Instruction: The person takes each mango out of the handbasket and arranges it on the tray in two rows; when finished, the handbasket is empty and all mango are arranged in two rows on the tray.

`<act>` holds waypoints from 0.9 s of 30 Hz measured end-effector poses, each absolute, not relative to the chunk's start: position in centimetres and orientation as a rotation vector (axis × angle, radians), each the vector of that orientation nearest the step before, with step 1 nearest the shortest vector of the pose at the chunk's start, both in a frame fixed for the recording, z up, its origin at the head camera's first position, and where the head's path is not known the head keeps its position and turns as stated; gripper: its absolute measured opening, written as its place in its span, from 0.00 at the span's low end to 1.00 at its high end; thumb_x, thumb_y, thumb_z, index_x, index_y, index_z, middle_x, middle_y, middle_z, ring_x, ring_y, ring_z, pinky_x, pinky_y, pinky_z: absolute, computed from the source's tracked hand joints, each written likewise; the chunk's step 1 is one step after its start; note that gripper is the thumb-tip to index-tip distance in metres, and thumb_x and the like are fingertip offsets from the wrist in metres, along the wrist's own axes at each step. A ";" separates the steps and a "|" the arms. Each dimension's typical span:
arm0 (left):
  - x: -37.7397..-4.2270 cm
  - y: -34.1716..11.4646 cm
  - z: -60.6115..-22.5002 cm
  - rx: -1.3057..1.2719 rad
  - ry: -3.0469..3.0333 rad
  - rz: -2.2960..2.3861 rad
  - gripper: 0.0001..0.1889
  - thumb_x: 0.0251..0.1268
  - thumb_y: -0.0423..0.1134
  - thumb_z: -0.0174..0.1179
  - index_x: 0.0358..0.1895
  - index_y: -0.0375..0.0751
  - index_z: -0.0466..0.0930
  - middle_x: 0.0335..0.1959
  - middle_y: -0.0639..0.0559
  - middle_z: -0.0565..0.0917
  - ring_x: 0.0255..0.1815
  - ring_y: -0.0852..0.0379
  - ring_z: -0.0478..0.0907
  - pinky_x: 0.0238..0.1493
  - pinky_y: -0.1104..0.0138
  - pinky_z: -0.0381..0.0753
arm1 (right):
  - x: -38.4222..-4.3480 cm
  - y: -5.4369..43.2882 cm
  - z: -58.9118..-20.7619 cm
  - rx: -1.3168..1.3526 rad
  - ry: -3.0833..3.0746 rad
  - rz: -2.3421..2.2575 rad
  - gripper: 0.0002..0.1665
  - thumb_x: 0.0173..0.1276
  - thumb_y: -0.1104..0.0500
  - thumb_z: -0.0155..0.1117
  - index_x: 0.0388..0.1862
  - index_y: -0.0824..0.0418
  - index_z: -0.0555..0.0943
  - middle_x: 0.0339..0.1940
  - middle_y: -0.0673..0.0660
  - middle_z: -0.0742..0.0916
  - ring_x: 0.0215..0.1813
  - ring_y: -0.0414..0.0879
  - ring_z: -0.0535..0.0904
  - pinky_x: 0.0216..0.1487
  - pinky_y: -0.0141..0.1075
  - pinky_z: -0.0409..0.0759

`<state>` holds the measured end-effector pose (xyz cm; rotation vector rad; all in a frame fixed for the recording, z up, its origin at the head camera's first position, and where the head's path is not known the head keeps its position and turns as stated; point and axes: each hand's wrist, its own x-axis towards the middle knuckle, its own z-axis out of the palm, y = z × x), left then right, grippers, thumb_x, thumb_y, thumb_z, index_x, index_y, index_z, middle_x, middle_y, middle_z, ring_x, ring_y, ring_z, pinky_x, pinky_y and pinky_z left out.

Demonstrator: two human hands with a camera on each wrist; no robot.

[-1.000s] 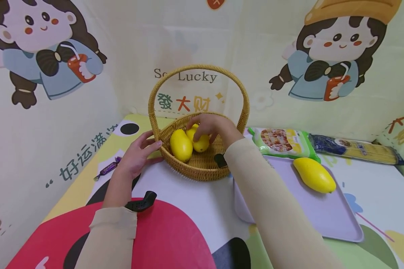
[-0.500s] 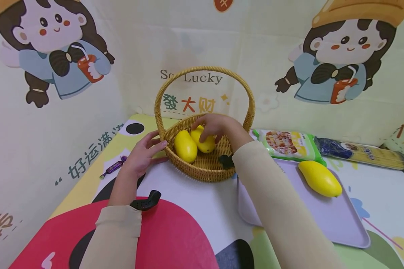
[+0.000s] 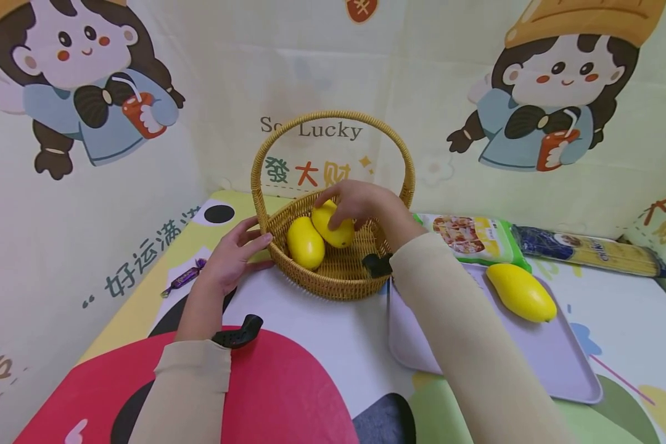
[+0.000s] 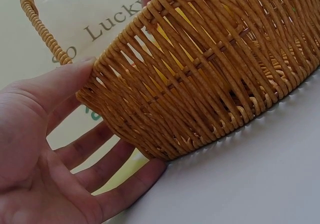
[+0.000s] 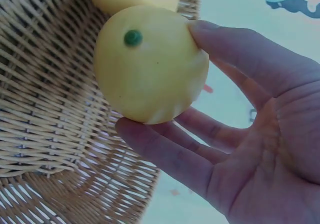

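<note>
A wicker basket (image 3: 333, 287) with a tall hoop handle stands near the back wall. My left hand (image 3: 226, 262) grips its left side, thumb on the rim and fingers spread down the outer wall in the left wrist view. Inside the basket, my right hand (image 3: 369, 206) holds a yellow mango (image 3: 340, 233) between thumb and fingers. The green stem spot of this mango (image 5: 150, 69) shows in the right wrist view. A second mango (image 3: 305, 243) lies beside it at the basket's left, and a third mango (image 3: 520, 293) rests on the lilac tray (image 3: 538, 364).
Behind the tray lie a green-edged food packet (image 3: 472, 237) and a long pack of noodles (image 3: 588, 250). A purple-wrapped candy (image 3: 183, 277) is left of the basket. A patterned cloth wall (image 3: 216, 92) rises directly behind the basket.
The mango in my right hand has risen slightly and tilted, along with the hand. My left hand stays at the basket's side. The camera view has shifted a little.
</note>
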<state>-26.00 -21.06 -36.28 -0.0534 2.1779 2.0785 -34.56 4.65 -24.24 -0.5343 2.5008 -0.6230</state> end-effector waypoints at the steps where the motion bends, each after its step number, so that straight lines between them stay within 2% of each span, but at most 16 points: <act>1: -26.0 -21.1 -36.3 -0.051 2.178 2.078 0.38 0.77 0.45 0.60 0.84 0.58 0.53 0.81 0.41 0.60 0.77 0.39 0.65 0.69 0.45 0.78 | -34.5 4.7 -24.1 -0.541 2.507 -0.623 0.34 0.66 0.61 0.72 0.70 0.41 0.79 0.75 0.57 0.72 0.63 0.53 0.74 0.54 0.44 0.89; 5: -26.1 -21.1 -36.3 -0.049 2.177 2.075 0.38 0.77 0.45 0.60 0.84 0.58 0.53 0.82 0.41 0.59 0.77 0.39 0.64 0.69 0.45 0.77 | -34.2 5.2 -23.5 -0.572 2.540 -0.620 0.34 0.65 0.60 0.72 0.70 0.41 0.79 0.72 0.60 0.74 0.64 0.54 0.74 0.53 0.44 0.89; 11: -26.2 -21.2 -36.3 -0.049 2.176 2.066 0.37 0.78 0.45 0.60 0.84 0.59 0.53 0.82 0.42 0.59 0.78 0.38 0.63 0.70 0.44 0.76 | -33.4 6.2 -22.6 -0.596 2.562 -0.652 0.34 0.65 0.59 0.73 0.70 0.39 0.79 0.75 0.62 0.72 0.66 0.55 0.75 0.55 0.46 0.88; 17: -26.2 -21.2 -36.3 -0.041 2.183 2.055 0.38 0.78 0.45 0.60 0.84 0.59 0.52 0.82 0.42 0.58 0.79 0.39 0.63 0.71 0.44 0.76 | -32.4 7.2 -21.9 -0.617 2.588 -0.651 0.34 0.65 0.58 0.73 0.70 0.39 0.79 0.74 0.59 0.74 0.62 0.55 0.77 0.56 0.47 0.86; 24: -26.2 -21.2 -36.3 -0.045 2.189 2.052 0.37 0.78 0.45 0.59 0.84 0.59 0.52 0.82 0.42 0.59 0.78 0.39 0.64 0.70 0.46 0.77 | -31.5 8.5 -21.1 -0.664 2.630 -0.625 0.34 0.66 0.58 0.72 0.70 0.40 0.79 0.75 0.55 0.74 0.70 0.53 0.71 0.63 0.47 0.80; 27: -26.2 -21.2 -36.3 -0.044 2.188 2.052 0.37 0.78 0.45 0.59 0.84 0.59 0.52 0.82 0.42 0.59 0.78 0.39 0.64 0.70 0.46 0.76 | -31.0 9.1 -20.8 -0.683 2.643 -0.631 0.33 0.66 0.58 0.72 0.70 0.39 0.79 0.74 0.54 0.75 0.70 0.53 0.70 0.63 0.47 0.80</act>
